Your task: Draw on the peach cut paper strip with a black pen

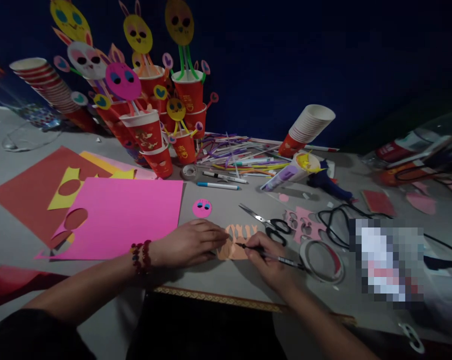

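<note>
My left hand [188, 243], a beaded bracelet at its wrist, lies flat with fingers stretched, their tips on the left edge of a small orange paper piece [241, 251]. Shapes have been cut out along the paper's top edge. In my right hand [271, 265] is a black pen [285, 260], its tip pointing left over the paper, though I cannot tell whether it touches. Just above my left hand sits a pink paper circle [202, 208] with drawn blue eyes. Scissors [265, 220] with black handles lie partly open behind my right hand.
Pink paper [131, 215] and a brown-red sheet [26, 192] cover the left. Red cups [145, 132] carrying paper faces stand behind them. Pipe cleaners [229, 150], a blue-capped marker [218, 185] and a cup stack [308, 127] lie at the back. A tape roll [340, 265] sits right.
</note>
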{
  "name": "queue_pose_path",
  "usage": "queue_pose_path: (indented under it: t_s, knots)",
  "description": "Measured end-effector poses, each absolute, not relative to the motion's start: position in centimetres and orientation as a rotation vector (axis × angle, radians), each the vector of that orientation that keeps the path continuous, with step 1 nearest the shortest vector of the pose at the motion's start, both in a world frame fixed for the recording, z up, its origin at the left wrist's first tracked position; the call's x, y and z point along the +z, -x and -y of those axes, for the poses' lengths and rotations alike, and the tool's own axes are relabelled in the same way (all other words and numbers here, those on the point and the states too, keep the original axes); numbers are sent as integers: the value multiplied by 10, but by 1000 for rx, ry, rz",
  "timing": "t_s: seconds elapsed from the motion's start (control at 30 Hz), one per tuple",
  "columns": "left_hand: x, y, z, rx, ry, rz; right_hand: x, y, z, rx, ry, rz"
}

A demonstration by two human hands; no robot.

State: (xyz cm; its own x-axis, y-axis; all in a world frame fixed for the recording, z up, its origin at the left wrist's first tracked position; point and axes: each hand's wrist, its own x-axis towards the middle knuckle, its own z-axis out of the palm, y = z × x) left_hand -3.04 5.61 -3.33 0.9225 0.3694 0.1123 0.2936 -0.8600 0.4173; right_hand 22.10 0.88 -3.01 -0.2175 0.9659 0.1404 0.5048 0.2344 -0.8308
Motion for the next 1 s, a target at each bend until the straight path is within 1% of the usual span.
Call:
queue_pose_path:
  t_s: [0.3, 1.0]
  knots:
    - [-34, 33, -59, 278, -2641, -459, -39, -224, -7, 853, 1360, 1853]
    - [-36, 34, -60, 312, -2620, -444, -33, -220, -8, 816, 1396, 1905]
